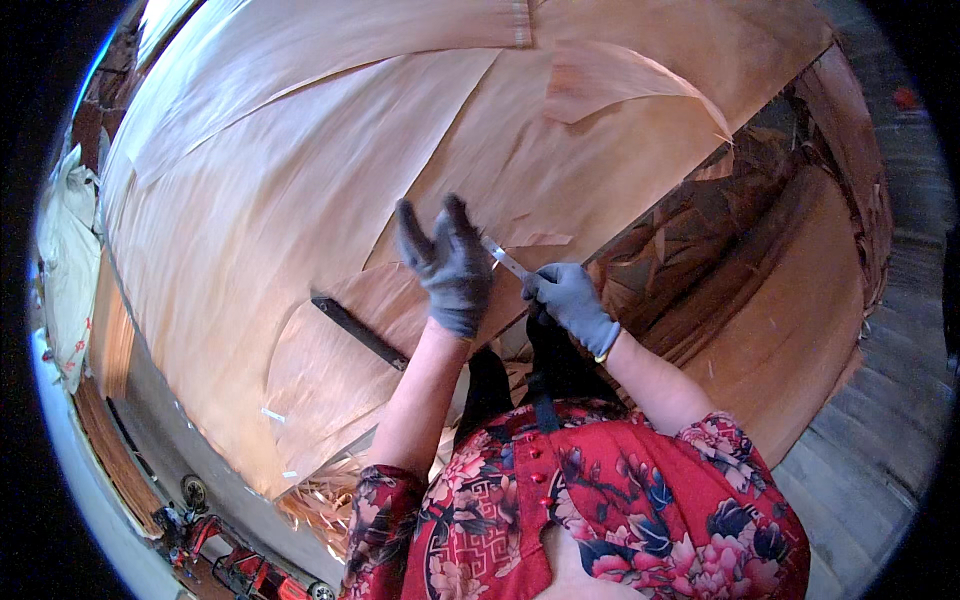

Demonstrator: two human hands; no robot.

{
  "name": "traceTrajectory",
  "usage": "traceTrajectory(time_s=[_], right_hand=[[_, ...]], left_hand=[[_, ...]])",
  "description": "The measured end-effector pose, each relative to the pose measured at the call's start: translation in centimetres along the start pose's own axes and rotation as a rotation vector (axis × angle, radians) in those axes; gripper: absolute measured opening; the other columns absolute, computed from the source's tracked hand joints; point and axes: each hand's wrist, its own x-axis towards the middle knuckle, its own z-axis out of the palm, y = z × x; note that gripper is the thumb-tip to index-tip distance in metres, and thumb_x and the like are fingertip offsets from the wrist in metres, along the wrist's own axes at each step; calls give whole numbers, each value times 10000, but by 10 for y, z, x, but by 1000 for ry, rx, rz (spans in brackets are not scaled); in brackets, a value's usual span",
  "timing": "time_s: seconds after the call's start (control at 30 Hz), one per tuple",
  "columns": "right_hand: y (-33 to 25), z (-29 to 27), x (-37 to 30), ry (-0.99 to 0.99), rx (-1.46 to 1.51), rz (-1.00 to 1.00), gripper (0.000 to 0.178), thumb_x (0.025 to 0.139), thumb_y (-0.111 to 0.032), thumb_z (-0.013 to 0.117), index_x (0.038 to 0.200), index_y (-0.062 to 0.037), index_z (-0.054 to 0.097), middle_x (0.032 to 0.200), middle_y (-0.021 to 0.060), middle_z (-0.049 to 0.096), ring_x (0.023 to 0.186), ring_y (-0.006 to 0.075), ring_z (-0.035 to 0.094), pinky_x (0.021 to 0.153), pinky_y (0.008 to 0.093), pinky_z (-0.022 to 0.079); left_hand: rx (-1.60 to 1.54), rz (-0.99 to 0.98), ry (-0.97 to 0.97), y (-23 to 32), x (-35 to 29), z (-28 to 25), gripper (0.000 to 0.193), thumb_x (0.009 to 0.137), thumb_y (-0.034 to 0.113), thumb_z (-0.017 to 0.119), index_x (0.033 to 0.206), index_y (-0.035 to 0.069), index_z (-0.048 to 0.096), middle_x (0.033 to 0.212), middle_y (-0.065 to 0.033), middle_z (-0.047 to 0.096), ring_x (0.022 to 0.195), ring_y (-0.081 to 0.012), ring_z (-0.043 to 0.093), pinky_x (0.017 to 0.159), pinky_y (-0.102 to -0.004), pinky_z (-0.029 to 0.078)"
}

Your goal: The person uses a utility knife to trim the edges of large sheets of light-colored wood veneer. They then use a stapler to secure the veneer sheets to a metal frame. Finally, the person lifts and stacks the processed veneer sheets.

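Note:
My left hand [452, 272], in a grey work glove, is raised over a stack of thin reddish-brown wood veneer sheets [330, 170]. Its fingers are stretched and apart, with nothing seen in them. My right hand [577, 303], gloved the same way, is closed around a narrow metal knife [507, 258]. The blade points up and left, its tip close beside the left glove; whether they touch I cannot tell. Below and left of the left hand, a long dark bar [358, 331] lies across a loose veneer piece [300, 365].
A curved veneer offcut [630, 80] lies at the far side. Right of the stack, a gap holds torn dark scraps [700, 235], with another veneer sheet [790, 310] beyond. Shavings [320, 505] lie near my left elbow. A red wheeled machine [235, 565] stands at lower left.

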Motion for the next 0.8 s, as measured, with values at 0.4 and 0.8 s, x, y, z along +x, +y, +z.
traceTrajectory(time_s=[0.4,0.8], right_hand=[[38,81,-66,-102,85,-6,177,804,-137,567,857,28,601,765,106,639,689,185,606,646,305,477],[21,3,-97,-309,-121,-77,223,876,-178,557,990,8,602,788,66,625,729,98,556,667,261,460]], left_hand=[[-116,148,-390,16,18,24,823,706,489,620,1367,107,312,1421,-271,179,1321,-418,161,1081,-508,120],[-393,132,17,-29,-33,-57,855,736,343,664,1392,30,213,1355,-167,368,1321,-418,176,1019,-498,244]])
